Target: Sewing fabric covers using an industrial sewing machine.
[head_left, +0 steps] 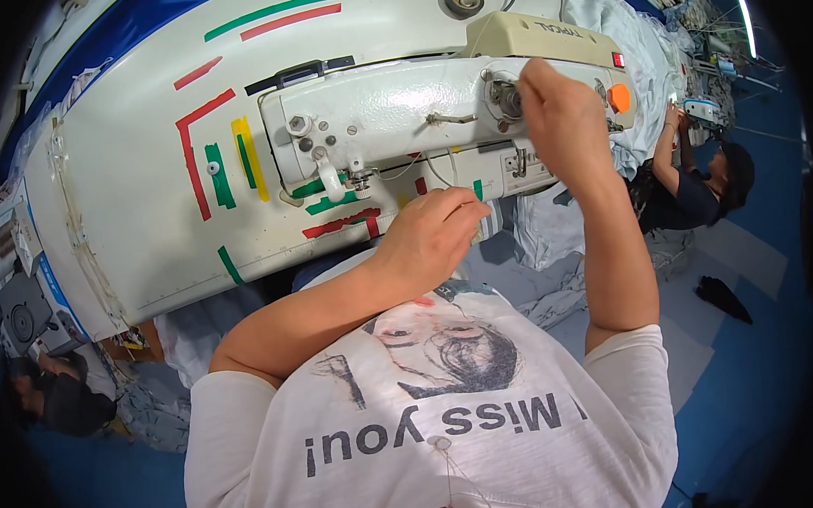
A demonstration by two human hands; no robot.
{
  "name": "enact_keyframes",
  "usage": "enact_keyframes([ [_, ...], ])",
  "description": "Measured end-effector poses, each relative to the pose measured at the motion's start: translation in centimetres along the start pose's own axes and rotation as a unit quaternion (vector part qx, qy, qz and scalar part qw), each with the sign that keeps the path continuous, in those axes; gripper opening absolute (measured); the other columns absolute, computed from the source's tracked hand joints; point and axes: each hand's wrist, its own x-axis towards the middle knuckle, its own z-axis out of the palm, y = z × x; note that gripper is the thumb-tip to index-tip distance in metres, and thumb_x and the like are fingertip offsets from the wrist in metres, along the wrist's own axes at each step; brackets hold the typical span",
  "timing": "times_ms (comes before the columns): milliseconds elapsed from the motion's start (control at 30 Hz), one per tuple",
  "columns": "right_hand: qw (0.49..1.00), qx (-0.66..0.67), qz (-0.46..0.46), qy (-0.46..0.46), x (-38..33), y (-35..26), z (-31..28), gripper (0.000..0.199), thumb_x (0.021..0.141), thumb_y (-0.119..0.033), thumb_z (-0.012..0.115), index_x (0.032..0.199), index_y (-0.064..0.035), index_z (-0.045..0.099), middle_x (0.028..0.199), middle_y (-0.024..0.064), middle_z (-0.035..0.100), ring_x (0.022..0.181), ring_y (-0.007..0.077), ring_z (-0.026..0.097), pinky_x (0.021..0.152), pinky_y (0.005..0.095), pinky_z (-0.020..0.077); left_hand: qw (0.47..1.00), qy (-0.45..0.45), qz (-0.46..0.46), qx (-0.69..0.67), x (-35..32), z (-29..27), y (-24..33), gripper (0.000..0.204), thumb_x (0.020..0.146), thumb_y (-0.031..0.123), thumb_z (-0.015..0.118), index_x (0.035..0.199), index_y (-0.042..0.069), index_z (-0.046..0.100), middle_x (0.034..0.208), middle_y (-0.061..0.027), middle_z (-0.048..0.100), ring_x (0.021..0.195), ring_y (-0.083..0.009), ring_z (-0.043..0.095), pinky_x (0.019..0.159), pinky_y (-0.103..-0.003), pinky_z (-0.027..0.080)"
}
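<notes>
Right hand (563,114) is curling by the dial (506,100), probably needing lightness; left hand (434,235) is curling too, both grasps unclear.

My right hand (564,110) is raised to the white sewing machine (383,107), its bent fingers at the round metal dial (506,98), though I cannot tell whether they grip it. My left hand (433,235) is curled in front of the machine, near the edge of the white table (147,272); whatever its fingers pinch is hidden. Red, green and yellow tape strips (192,172) mark the tabletop. An orange button (619,98) sits right of my right hand. Beyond, at right, a co-worker in dark clothes (686,190) bends over another machine (704,110).
</notes>
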Motion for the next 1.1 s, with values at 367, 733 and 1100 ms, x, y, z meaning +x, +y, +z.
enact_keyframes([
  [367, 0.999, 0.030, 0.021, -0.007, -0.3, 0.6, 0.5, 0.008, 0.085, -0.007, 0.054, 0.079, -0.0026, 0.052, 0.064, 0.0189, 0.054, 0.061, 0.0392, 0.055, 0.051, 0.0413, 0.0416, 0.998, 0.025, 0.050, 0.018, 3.3, -1.2, 0.4, 0.029, 0.072, -0.006, 0.060, 0.100, 0.001, 0.060, 0.103, -0.0123, 0.055, 0.089, -0.0285, 0.057, 0.074, -0.036, 0.049],
  [733, 0.963, 0.266, 0.026, 0.022, -10.3, 0.4, 1.1, 0.003, 0.080, -0.001, 0.057, 0.079, -0.0032, 0.056, 0.083, 0.0151, 0.058, 0.090, 0.0336, 0.056, 0.078, 0.0382, 0.0422, 0.972, 0.081, 0.058, 0.213, 10.7, 0.3, -0.2, 0.033, 0.077, -0.004, 0.055, 0.110, 0.000, 0.055, 0.111, -0.0169, 0.055, 0.103, -0.0328, 0.053, 0.088, -0.042, 0.042],
  [1100, 0.488, 0.846, 0.199, 0.074, -10.3, 1.0, 6.7, 0.015, 0.093, -0.016, 0.049, 0.083, -0.0056, 0.045, 0.077, 0.0031, 0.046, 0.075, 0.0158, 0.044, 0.076, 0.0295, 0.0371, 0.978, 0.086, 0.019, 0.190, 12.5, 1.1, -1.6, 0.010, 0.077, 0.006, 0.065, 0.086, 0.007, 0.070, 0.087, -0.0044, 0.061, 0.083, -0.0228, 0.055, 0.075, -0.034, 0.042],
])
